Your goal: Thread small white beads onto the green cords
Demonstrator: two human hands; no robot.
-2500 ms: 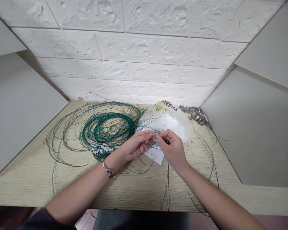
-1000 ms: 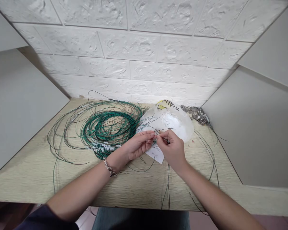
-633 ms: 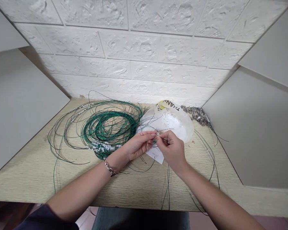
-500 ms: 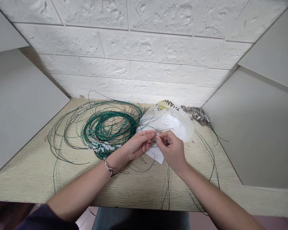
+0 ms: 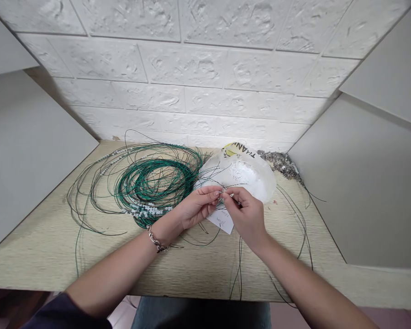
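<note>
My left hand [image 5: 199, 208] pinches something tiny between thumb and forefinger; the fingertips mostly hide it. Fingertip to fingertip with it, my right hand [image 5: 245, 218] is closed on a thin wire, its fingers curled. A green and a dark wire [image 5: 240, 269] trail down the table from below the right hand. Just left of the left hand lies a large coil of green and black wires [image 5: 154, 183], with small white connectors [image 5: 149, 211] clustered on its near side. Beyond the right hand is a translucent plastic bag [image 5: 267, 176] holding small white pieces [image 5: 243, 176].
Under the hands lies a white paper [image 5: 222, 221] with handwriting. At the back right, a heap of small metallic pieces [image 5: 284, 164] sits by the partition [image 5: 363, 192]. Loose wires [image 5: 304, 228] curve across the right side of the table. A white brick-pattern wall [image 5: 205, 105] closes off the back.
My right fingertips have moved slightly left, closer against the left fingertips. The coil, bag and paper lie as before.
</note>
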